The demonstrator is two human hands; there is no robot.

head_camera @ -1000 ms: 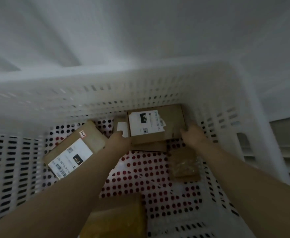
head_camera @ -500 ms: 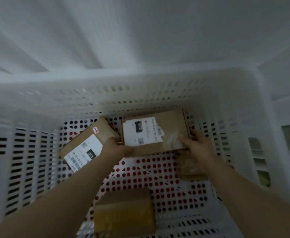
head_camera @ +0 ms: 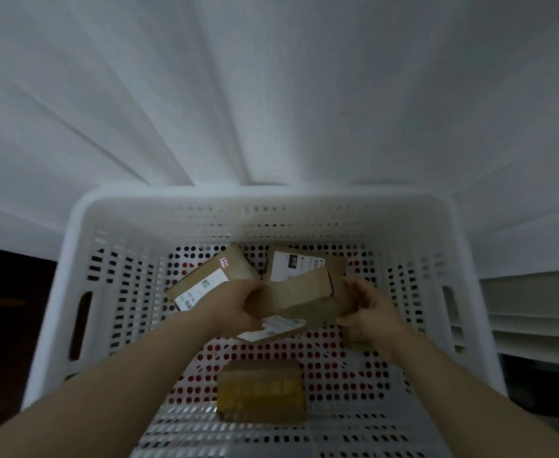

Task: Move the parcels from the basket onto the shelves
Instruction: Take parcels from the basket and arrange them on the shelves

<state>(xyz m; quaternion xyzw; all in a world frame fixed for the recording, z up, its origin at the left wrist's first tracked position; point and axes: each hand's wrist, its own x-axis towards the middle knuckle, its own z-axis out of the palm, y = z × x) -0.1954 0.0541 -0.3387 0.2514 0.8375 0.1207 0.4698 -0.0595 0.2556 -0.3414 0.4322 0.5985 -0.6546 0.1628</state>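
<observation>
Cardboard parcel is gripped at both ends, tilted with its label downward, by the left hand and the right hand, each curled round a side, inside the white basket. Just beyond the grip a second labelled parcel is seen lying flat; a third parcel is seen just outside the left hand, and a yellowish parcel on the near side of the grip.

Left hand, mine: bare, joined to a left forearm uncovered to the edge of view. Right hand, mine: bare, right forearm likewise uncovered. Finer detail lost in dim, blurred light.
</observation>
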